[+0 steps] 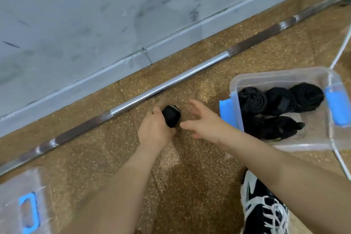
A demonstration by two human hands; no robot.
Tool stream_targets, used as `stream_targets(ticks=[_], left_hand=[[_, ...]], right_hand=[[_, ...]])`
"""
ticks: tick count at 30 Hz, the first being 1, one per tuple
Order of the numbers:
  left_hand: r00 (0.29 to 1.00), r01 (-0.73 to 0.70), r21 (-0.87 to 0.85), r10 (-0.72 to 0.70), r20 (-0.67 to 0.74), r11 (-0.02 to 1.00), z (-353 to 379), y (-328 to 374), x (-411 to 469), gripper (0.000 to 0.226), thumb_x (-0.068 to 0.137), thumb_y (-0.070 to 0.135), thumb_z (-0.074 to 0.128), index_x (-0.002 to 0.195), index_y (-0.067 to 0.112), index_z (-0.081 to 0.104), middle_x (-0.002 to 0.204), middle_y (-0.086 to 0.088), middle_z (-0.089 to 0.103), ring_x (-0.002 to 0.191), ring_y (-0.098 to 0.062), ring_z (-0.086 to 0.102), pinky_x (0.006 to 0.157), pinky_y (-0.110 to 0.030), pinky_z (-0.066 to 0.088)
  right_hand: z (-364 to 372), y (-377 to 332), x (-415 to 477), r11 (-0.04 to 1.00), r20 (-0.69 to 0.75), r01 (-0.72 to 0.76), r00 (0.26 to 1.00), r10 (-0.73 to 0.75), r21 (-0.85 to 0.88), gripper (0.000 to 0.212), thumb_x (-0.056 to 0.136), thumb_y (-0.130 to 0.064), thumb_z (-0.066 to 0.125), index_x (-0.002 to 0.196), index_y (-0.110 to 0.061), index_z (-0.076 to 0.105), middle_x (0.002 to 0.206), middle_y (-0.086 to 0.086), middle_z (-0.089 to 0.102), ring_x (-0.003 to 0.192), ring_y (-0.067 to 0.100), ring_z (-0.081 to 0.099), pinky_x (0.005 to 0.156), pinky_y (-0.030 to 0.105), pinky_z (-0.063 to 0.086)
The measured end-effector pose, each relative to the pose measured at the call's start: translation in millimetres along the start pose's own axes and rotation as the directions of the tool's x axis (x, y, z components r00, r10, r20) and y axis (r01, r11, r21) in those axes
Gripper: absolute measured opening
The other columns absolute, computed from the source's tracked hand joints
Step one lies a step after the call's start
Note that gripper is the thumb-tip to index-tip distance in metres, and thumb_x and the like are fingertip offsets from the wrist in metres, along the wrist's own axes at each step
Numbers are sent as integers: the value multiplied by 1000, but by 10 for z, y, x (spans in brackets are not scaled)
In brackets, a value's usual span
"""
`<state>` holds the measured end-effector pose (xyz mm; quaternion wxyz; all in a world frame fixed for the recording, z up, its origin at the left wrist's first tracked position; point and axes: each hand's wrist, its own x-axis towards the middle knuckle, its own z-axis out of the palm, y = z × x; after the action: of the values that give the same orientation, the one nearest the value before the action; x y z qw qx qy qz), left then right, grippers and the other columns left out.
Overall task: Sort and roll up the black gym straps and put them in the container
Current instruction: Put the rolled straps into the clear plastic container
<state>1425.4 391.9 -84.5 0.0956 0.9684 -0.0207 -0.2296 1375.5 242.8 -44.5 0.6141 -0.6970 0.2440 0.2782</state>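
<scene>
My left hand (154, 130) grips a rolled black strap (171, 115) just above the brown speckled floor, fingers curled round it. To its right, my right hand (204, 119) hovers with fingers spread and holds nothing, a short gap from the roll. Further right stands a clear plastic container (281, 77) with blue latches. Inside it lie several rolled black straps (277, 101), plus a looser black strap (273, 127) at the near side.
A long steel barbell (171, 84) lies on the floor along the grey wall, just beyond my hands. The clear lid with a blue handle (28, 209) lies at the lower left. My black-and-white shoe (264, 207) is at the bottom right.
</scene>
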Motion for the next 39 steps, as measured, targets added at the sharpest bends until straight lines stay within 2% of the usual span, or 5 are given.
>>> stream_targets(ticks=[9, 16, 27, 34, 39], left_hand=[[973, -31, -930, 223, 56, 367, -339, 581, -756, 60, 74, 4, 84, 118, 35, 56, 111, 19, 67, 106, 1, 63, 91, -29, 54], [920, -285, -490, 378, 99, 823, -7, 1230, -831, 49, 98, 28, 54, 143, 38, 38, 129, -3, 44, 109, -24, 56, 93, -32, 43], [944, -290, -372, 327, 38, 882, 79, 1496, -823, 52, 94, 10, 53, 139, 31, 35, 77, -8, 59, 58, -23, 54, 51, -33, 37], [964, -229, -415, 265, 31, 881, 95, 1565, -825, 53, 90, 4, 54, 135, 29, 38, 68, 0, 53, 58, -17, 53, 52, -31, 41], [974, -205, -438, 229, 0, 875, 102, 1590, -826, 51, 89, 4, 55, 129, 31, 39, 71, 0, 55, 61, -17, 55, 53, -30, 40]], right_hand=[[-634, -405, -479, 964, -115, 260, 957, -265, -55, 23, 88, -25, 72, 109, -28, 62, 103, -2, 68, 92, 17, 71, 67, 38, 63], [-1677, -49, -1032, 975, -532, 181, 817, -223, -129, 17, 82, -10, 67, 93, -23, 66, 85, -7, 62, 83, 17, 63, 71, 40, 57], [-1863, 890, -932, 646, -478, -228, 844, -241, -729, 50, 82, -12, 69, 131, -23, 62, 132, 3, 53, 117, 28, 57, 87, 41, 52], [-1963, 1057, -1012, 745, -703, -185, 532, -473, -641, 48, 81, -5, 63, 128, -10, 62, 121, 21, 57, 109, 46, 53, 84, 51, 47], [-2054, 1054, -1013, 848, -769, -317, 621, -153, -425, 59, 90, -2, 52, 147, -14, 39, 116, 28, 61, 97, 45, 56, 77, 44, 41]])
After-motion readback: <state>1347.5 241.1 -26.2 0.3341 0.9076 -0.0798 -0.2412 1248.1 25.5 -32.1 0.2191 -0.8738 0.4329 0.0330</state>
